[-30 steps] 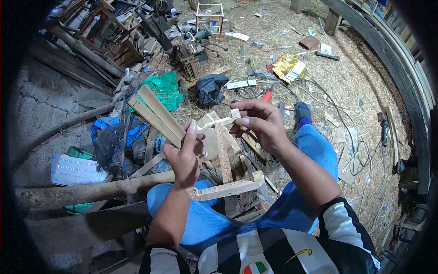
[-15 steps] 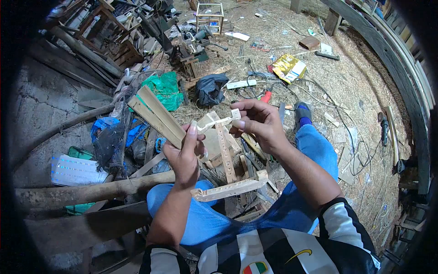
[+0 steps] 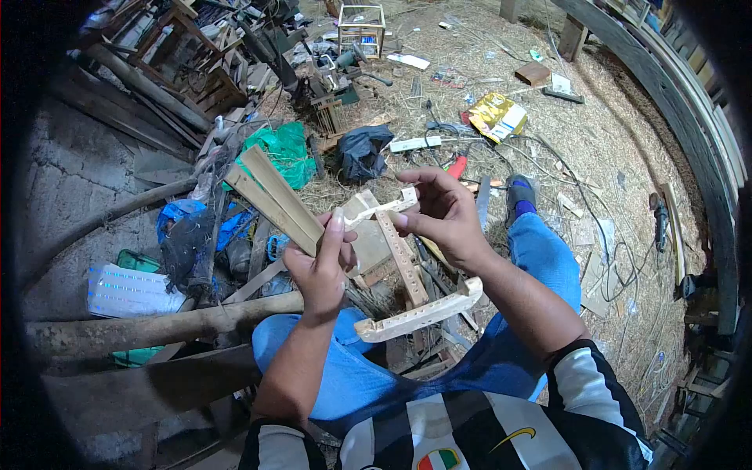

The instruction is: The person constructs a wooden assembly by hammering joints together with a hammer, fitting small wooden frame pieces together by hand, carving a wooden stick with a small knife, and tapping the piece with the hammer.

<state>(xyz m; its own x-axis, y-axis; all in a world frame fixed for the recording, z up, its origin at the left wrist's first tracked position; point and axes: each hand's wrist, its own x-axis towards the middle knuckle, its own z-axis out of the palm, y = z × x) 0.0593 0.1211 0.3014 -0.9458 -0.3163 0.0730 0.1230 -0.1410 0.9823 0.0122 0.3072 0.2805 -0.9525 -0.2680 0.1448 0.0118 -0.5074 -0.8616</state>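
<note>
A pale wooden frame (image 3: 403, 262), shaped like a letter I, hangs between my hands, with rows of drilled holes along its middle bar and its lower crosspiece (image 3: 423, 313). My left hand (image 3: 319, 254) is closed, its thumb against the left end of the upper crosspiece. Two flat wooden slats (image 3: 276, 200) stick out up and left from behind that hand's fingers. My right hand (image 3: 445, 211) pinches the frame near the junction of the upper crosspiece and middle bar, thumb in front. Some fingertips are hidden behind the wood.
Wood offcuts lie below the frame. A black plastic bag (image 3: 364, 150), a green bag (image 3: 286, 153) and a power strip (image 3: 416, 144) with cables are ahead. A round pole (image 3: 164, 319) crosses at left; a power tool (image 3: 658, 219) lies at right.
The frame has tilted, its lower crosspiece swinging right and slightly up. My right fingers have shifted down and left toward the middle bar. The slats moved slightly right with my left hand.
</note>
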